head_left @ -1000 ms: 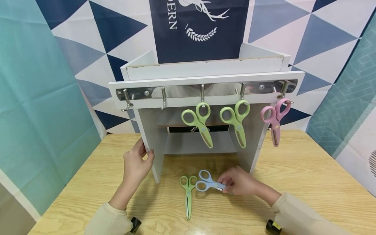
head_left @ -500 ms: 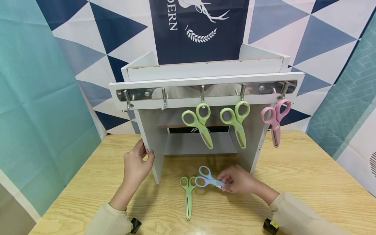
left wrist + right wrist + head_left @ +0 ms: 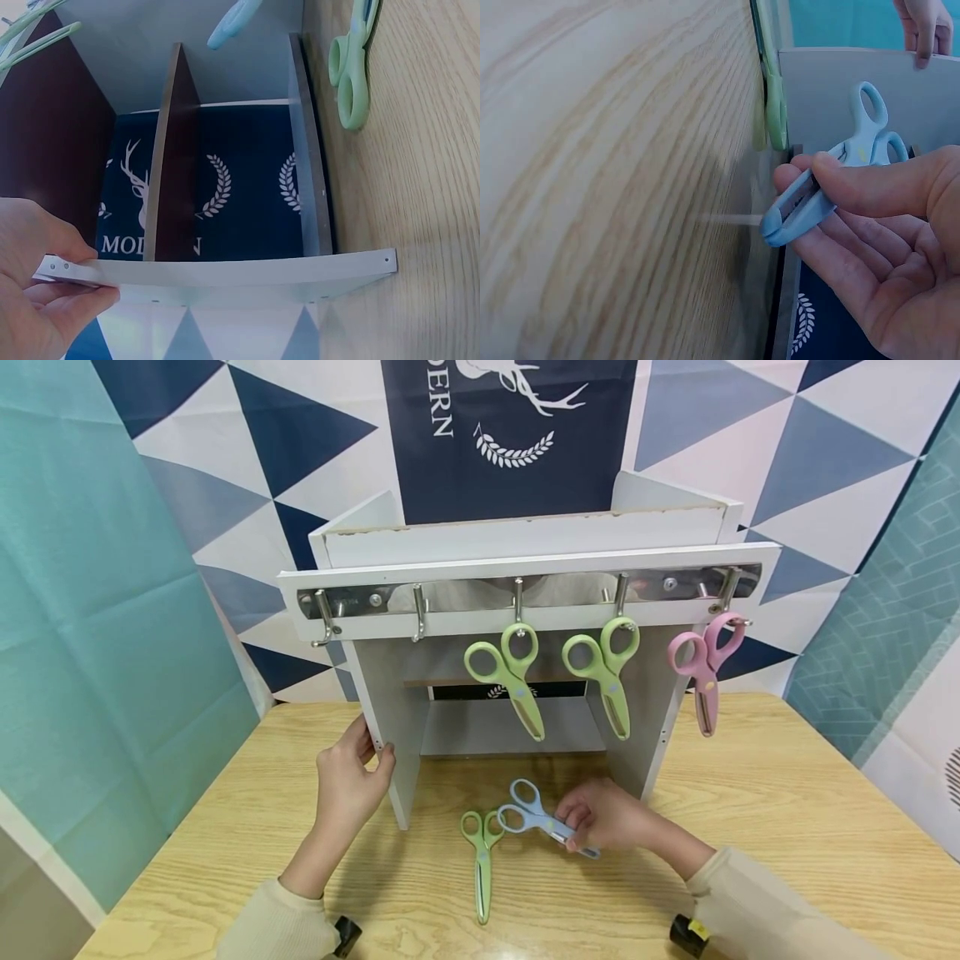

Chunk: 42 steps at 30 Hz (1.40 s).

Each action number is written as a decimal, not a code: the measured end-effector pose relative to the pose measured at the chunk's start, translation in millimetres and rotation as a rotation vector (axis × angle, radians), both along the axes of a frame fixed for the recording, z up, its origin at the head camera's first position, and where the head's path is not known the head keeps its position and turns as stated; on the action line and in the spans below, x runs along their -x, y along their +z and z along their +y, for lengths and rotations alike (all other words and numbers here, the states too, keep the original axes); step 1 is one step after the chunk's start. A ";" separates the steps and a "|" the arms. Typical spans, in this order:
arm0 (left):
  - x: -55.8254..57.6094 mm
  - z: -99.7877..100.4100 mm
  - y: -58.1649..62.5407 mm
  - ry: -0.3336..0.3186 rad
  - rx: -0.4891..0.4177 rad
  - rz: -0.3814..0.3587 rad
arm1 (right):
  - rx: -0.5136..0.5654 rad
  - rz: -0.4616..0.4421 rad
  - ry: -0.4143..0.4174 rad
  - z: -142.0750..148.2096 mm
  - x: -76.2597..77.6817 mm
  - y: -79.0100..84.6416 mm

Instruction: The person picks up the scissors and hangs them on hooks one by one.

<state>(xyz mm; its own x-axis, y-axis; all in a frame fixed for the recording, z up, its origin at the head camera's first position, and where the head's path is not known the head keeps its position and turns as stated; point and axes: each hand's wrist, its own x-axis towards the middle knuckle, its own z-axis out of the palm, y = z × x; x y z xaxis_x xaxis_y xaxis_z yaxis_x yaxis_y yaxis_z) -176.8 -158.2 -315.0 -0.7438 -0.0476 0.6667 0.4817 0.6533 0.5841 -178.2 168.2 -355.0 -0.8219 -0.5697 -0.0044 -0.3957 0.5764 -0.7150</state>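
Note:
My right hand (image 3: 606, 817) pinches a pair of blue scissors (image 3: 534, 810) by the blade end, thumb on top and fingers beneath. In the right wrist view the blue scissors (image 3: 866, 146) are lifted off the table, handle loops pointing away from the palm. My left hand (image 3: 351, 777) grips the front edge of the white shelf unit's left side panel (image 3: 386, 752); in the left wrist view the thumb and fingers (image 3: 71, 307) clasp that panel's edge. Green scissors (image 3: 482, 864) lie on the table, close to the blue handles.
A white rail with metal hooks (image 3: 540, 591) runs across the unit's front. Two green scissors (image 3: 510, 677) (image 3: 606, 675) and pink scissors (image 3: 707, 668) hang from it; the two left hooks (image 3: 417, 614) hold nothing. Patterned cloth (image 3: 225, 485) stands behind the wooden table (image 3: 255, 810).
The blue scissors have risen and tilted slightly in my right hand, their handle loops shifting up and a little left. My left hand has stayed on the panel.

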 end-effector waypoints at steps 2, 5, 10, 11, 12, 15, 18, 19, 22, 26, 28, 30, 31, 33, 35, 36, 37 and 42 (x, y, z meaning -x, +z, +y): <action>-0.2 0.3 -0.1 -0.002 0.000 0.002 | 0.008 -0.016 0.005 -0.5 -0.9 0.3; -0.2 0.5 -0.2 -0.003 -0.001 0.004 | 0.015 -0.028 0.008 -1.1 -2.1 0.9; -0.3 0.7 0.0 -0.001 0.000 0.007 | 0.022 -0.032 0.019 -1.5 -2.9 2.1; -0.3 0.7 0.0 0.000 0.000 0.006 | 0.023 -0.032 0.020 -1.6 -3.0 2.3; -0.4 0.8 0.1 0.000 0.000 0.006 | 0.027 -0.034 0.023 -1.7 -3.1 2.4; -0.8 1.0 0.6 -0.002 -0.003 0.006 | 0.034 -0.034 0.027 -2.3 -3.3 3.2; -0.9 1.0 0.8 -0.001 -0.006 0.006 | 0.051 -0.045 0.029 -3.0 -3.7 3.6; -1.0 1.1 0.8 -0.002 -0.006 0.008 | 0.057 -0.049 0.029 -3.2 -3.9 3.7; -0.9 1.0 0.5 0.000 -0.006 0.008 | 0.081 -0.066 0.030 -3.8 -4.4 4.0; -0.8 0.9 0.2 0.000 -0.002 0.009 | 0.095 -0.069 0.026 -4.6 -5.0 4.8; -0.7 1.0 0.2 0.000 -0.002 0.010 | 0.100 -0.069 0.022 -5.1 -5.5 5.8; -0.7 1.2 0.3 -0.001 -0.003 0.008 | 0.111 -0.076 0.020 -5.7 -6.4 7.4; -0.7 1.3 0.4 -0.001 -0.005 0.007 | 0.117 -0.081 0.020 -6.2 -6.8 8.3; -0.6 1.4 0.6 -0.002 -0.006 0.004 | 0.125 -0.084 0.025 -7.2 -7.6 10.3; -0.6 1.2 0.7 -0.002 -0.007 0.001 | 0.127 -0.082 0.028 -8.5 -8.5 12.4; -0.5 1.1 0.6 -0.003 -0.008 0.001 | 0.125 -0.078 0.030 -9.2 -8.8 13.3; -0.5 1.0 0.5 -0.004 -0.008 0.002 | 0.121 -0.074 0.029 -10.0 -9.0 14.1; -0.4 0.5 -0.4 -0.005 -0.005 0.009 | 0.105 -0.061 0.016 -13.9 -8.9 16.6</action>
